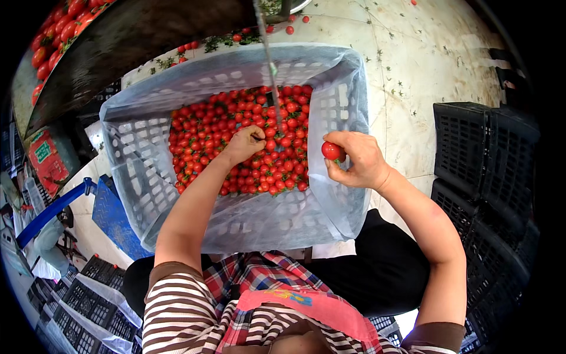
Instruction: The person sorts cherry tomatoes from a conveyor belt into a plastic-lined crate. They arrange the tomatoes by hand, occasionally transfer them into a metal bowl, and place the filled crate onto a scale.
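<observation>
A large crate [339, 106] lined with thin translucent sheeting stands in front of me, with a broad layer of small red cherry tomatoes [200, 141] in it, some with green stems. Over the crate's right rim, my right hand [359, 159] pinches one red cherry tomato [331, 151] between thumb and fingers. My left hand [244, 145] is above the tomatoes near the middle, its fingers curled together. Whatever those fingers hold, if anything, is too small to make out.
A thin rod or cord [268, 56] hangs down over the crate. Dark crates [463, 141] are stacked at the right, more crates [97, 295] at lower left. Larger red tomatoes [59, 32] lie on a raised surface at upper left. Green stems and stray tomatoes litter the pale floor [407, 65].
</observation>
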